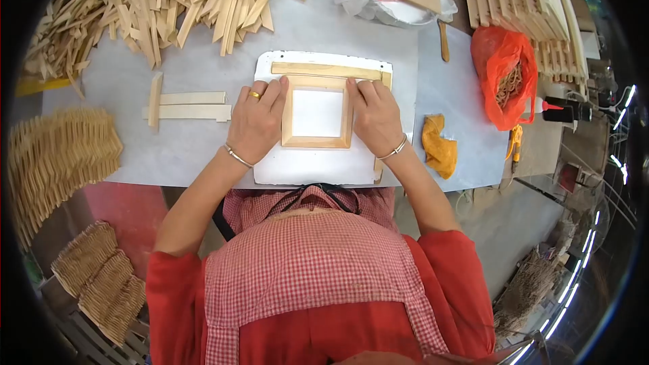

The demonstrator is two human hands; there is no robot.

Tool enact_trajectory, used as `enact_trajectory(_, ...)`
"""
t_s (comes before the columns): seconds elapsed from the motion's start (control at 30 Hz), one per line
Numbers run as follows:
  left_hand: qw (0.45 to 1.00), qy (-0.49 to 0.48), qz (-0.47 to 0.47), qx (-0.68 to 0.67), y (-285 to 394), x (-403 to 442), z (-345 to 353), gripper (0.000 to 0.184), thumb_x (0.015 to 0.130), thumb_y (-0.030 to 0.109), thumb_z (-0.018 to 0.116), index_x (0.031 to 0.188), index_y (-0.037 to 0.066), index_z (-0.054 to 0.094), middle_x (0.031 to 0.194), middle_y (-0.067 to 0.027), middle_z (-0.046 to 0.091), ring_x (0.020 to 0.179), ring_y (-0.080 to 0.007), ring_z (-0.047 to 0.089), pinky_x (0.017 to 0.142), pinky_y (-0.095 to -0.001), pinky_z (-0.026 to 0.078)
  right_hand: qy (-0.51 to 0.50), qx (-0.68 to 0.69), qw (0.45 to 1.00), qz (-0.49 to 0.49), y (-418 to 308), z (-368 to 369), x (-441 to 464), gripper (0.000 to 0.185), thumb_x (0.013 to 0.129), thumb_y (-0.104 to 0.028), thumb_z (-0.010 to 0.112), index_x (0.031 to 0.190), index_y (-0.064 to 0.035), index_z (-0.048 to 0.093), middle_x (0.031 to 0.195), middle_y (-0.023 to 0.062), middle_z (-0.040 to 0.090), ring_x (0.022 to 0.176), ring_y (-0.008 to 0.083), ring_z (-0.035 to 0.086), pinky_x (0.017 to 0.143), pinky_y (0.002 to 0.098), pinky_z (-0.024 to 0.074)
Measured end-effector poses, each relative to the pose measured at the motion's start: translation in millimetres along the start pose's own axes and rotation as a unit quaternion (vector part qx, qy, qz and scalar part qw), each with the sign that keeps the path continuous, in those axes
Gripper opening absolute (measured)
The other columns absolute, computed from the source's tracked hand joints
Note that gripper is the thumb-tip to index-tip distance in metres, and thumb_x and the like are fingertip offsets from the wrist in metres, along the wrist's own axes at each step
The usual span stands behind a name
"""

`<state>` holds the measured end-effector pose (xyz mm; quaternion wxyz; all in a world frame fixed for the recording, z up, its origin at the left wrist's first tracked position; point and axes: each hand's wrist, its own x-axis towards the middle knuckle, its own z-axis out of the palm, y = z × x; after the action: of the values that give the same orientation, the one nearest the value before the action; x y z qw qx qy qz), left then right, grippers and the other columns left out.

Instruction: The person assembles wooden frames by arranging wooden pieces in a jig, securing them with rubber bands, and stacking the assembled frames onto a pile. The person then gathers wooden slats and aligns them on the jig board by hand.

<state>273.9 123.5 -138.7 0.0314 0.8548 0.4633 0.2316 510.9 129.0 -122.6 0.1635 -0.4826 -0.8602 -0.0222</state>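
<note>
A small square wooden frame (316, 142) lies on a white board (270, 169) on the table. My left hand (259, 119) has its fingers pressed together at the frame's upper left corner. At the upper right corner, my right hand (376, 116) grips the frame with bent fingers. Just above the frame, a wooden strip (324, 69) runs along the board's top edge, and another strip shows along its right side, partly hidden by my right hand. Left of my left hand lie two flat strips (193, 99) with a shorter piece (155, 101) across their ends.
A heap of wood strips (182, 0) covers the table's back left. Stacked pieces (61, 155) stand at the left. On the right are a yellow cloth (439, 145), a red bag (497, 61), a wooden-handled tool (443, 42) and curved wooden parts (520, 0).
</note>
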Motion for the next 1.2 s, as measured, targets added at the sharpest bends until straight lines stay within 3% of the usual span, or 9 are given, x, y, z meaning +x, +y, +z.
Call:
enact_trajectory(0.2,0.988,0.021,-0.074,-0.136,-2,8,-4,0.047,0.075,-0.009,0.054,0.121,-0.001,0.056,0.096,-0.0118,0.055,0.086,-0.026,0.055,0.075,-0.0345,0.047,0.028,0.196,0.975,0.104,11,1,4,0.035,0.076,0.006,0.058,0.11,0.0003,0.063,0.085,0.0116,0.06,0.074,0.0262,0.059,0.065,0.0316,0.0498)
enact_trajectory(0.27,0.901,0.035,-0.26,-0.346,13,13,-8,0.035,0.08,-0.002,0.058,0.116,-0.003,0.057,0.097,-0.0129,0.057,0.086,-0.0232,0.059,0.077,-0.0314,0.051,0.017,0.23,0.957,0.174,5,-1,6,0.033,0.078,0.004,0.06,0.11,0.001,0.062,0.084,0.0116,0.061,0.073,0.0241,0.06,0.065,0.0307,0.0505)
enact_trajectory(0.47,0.784,0.027,-0.404,-0.471,9,11,1,0.039,0.083,0.011,0.068,0.116,-0.005,0.056,0.1,-0.0102,0.058,0.084,-0.014,0.059,0.075,-0.0263,0.051,0.009,0.441,0.821,0.362,1,4,-4,0.031,0.082,-0.008,0.066,0.112,-0.0004,0.062,0.088,0.0085,0.065,0.074,0.0159,0.062,0.07,0.0269,0.0514)
enact_trajectory(0.5,0.786,0.028,-0.399,-0.47,8,8,4,0.039,0.083,0.011,0.068,0.116,-0.005,0.056,0.1,-0.0102,0.058,0.084,-0.014,0.059,0.075,-0.0263,0.051,-0.01,0.5,0.776,0.384,1,4,-8,0.034,0.082,-0.01,0.068,0.113,0.0005,0.062,0.09,0.0075,0.065,0.077,0.0137,0.062,0.071,0.0255,0.0511)
enact_trajectory(0.67,0.783,-0.014,-0.408,-0.469,9,3,-1,0.024,0.083,0.013,0.07,0.101,-0.003,0.065,0.083,-0.0018,0.063,0.072,-0.0072,0.055,0.068,-0.0212,0.047,0.006,0.478,0.799,0.365,-10,3,-16,0.03,0.083,-0.004,0.068,0.112,0.001,0.063,0.091,0.0034,0.063,0.08,0.0085,0.059,0.07,0.0218,0.0504)
enact_trajectory(0.73,0.767,0.0,-0.408,-0.495,13,4,-15,0.02,0.084,0.012,0.068,0.098,-0.002,0.066,0.08,0.0002,0.062,0.07,-0.0058,0.053,0.067,-0.0202,0.046,0.04,0.571,0.72,0.392,-16,-9,-13,0.028,0.082,-0.01,0.07,0.107,0.0012,0.064,0.087,0.0031,0.065,0.077,0.009,0.058,0.07,0.022,0.0496)
enact_trajectory(0.9,0.751,0.018,-0.372,-0.546,19,-5,-48,0.012,0.087,0.01,0.065,0.094,0.0,0.066,0.079,0.0029,0.061,0.07,-0.0027,0.052,0.065,-0.0186,0.044,0.028,0.599,0.723,0.344,-25,-35,-14,0.019,0.084,-0.014,0.071,0.095,0.0003,0.066,0.083,0.0,0.062,0.071,0.0059,0.054,0.065,0.0192,0.0459)
enact_trajectory(1.1,0.797,0.056,-0.315,-0.513,28,-16,-60,0.006,0.086,0.005,0.063,0.09,0.002,0.065,0.078,0.0008,0.062,0.074,-0.0057,0.054,0.067,-0.0215,0.046,0.049,0.461,0.856,0.231,-40,-69,-10,0.013,0.085,-0.013,0.066,0.086,-0.0003,0.062,0.078,0.0049,0.057,0.069,0.0115,0.054,0.064,0.0247,0.0447)
enact_trajectory(1.2,0.806,0.114,-0.281,-0.508,31,-17,-62,0.006,0.084,0.007,0.064,0.087,0.002,0.064,0.075,-0.0026,0.062,0.073,-0.0076,0.055,0.067,-0.0244,0.047,0.045,0.484,0.845,0.221,-41,-68,-10,0.011,0.087,-0.011,0.064,0.086,-0.0004,0.061,0.08,0.0034,0.058,0.073,0.0098,0.054,0.068,0.0242,0.0465)
